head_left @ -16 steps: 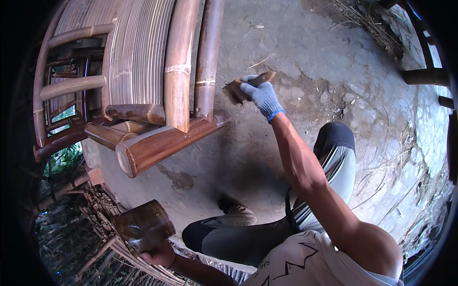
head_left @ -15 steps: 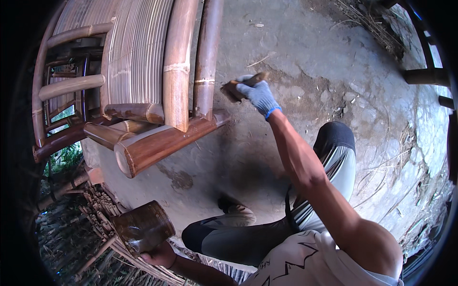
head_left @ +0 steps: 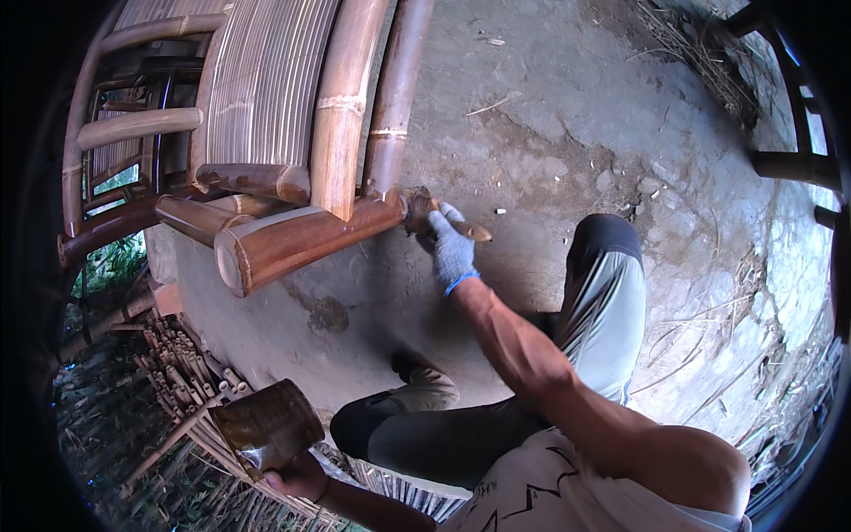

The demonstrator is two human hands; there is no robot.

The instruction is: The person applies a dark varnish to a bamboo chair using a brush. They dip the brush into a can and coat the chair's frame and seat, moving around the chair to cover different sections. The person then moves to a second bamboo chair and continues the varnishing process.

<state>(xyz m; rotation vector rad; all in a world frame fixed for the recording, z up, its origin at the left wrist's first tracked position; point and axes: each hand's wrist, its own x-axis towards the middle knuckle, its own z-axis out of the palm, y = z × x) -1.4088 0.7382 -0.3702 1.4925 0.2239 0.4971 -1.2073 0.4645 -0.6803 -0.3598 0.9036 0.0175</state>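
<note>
My right hand [head_left: 453, 248], in a grey knit glove with a blue cuff, is closed round a wide paintbrush [head_left: 480, 233]. The dark bristles touch, or nearly touch, the right end of a thick bamboo pole at the base of a bamboo bench [head_left: 301, 244]. This pole and its neighbours look brown and glossy. Down at the lower left, my bare left hand [head_left: 301, 477] grips a dark, stained metal can [head_left: 273, 422] by its lower side. The can is tilted, and what is inside it cannot be seen.
Rough, cracked concrete floor [head_left: 550, 97] lies around my bent knees. Below left, a stack of cut bamboo sticks [head_left: 182, 368] lies near the can. Another dark furniture frame [head_left: 789, 166] stands at the right rim, and dry twigs [head_left: 700, 62] lie at the far right.
My right hand has moved down and left with the paintbrush, bringing the bristles to the bamboo pole's end. The left hand and the can stay almost where they were.
</note>
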